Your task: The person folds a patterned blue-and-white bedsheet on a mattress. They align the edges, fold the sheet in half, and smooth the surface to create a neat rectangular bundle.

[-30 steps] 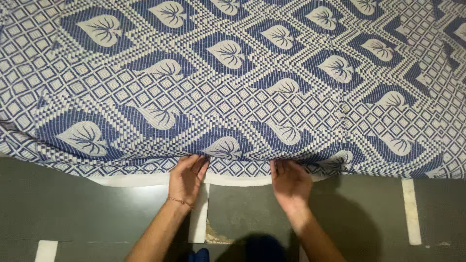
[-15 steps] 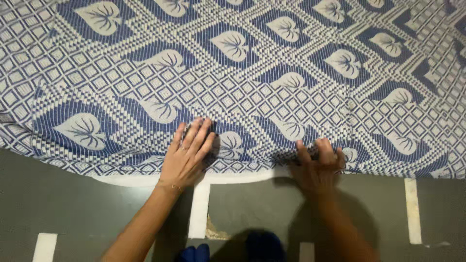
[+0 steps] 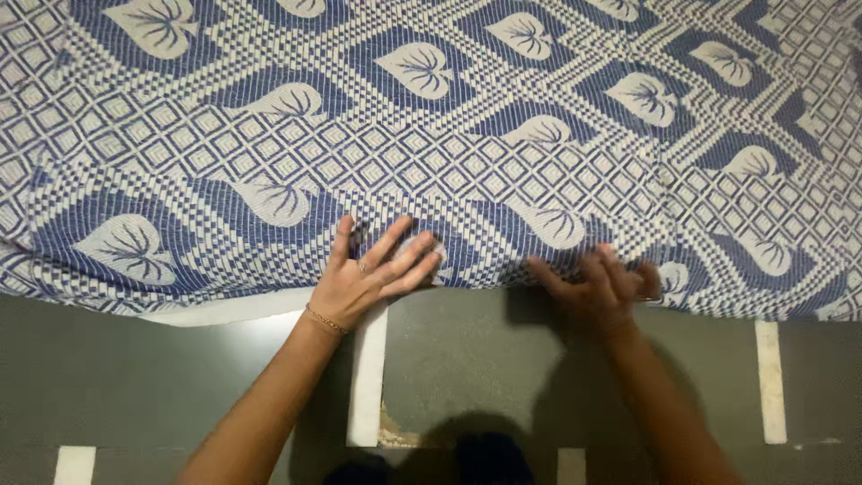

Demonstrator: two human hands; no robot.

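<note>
Dark grey floor tiles point(image 3: 467, 359) with pale cream strips point(image 3: 366, 382) fill the lower part of the view, and above them spreads a blue and white woven bedsheet with leaf-shaped motifs set in diamonds point(image 3: 467, 153). Its near edge hangs just ahead of both wrists. The left hand point(image 3: 368, 278) lies flat on this edge, fingers spread and relaxed, gripping nothing. The right hand point(image 3: 597, 287) sits further along the same edge with fingers curled against the cloth; it is blurred, so whether it pinches a fold I cannot tell. Compared with a second ago, both hands have moved up from under the hem onto the top of the fabric, and the white underlayer point(image 3: 224, 310) now shows only beside the left wrist, which suggests the edge has been pressed down and smoothed.
</note>
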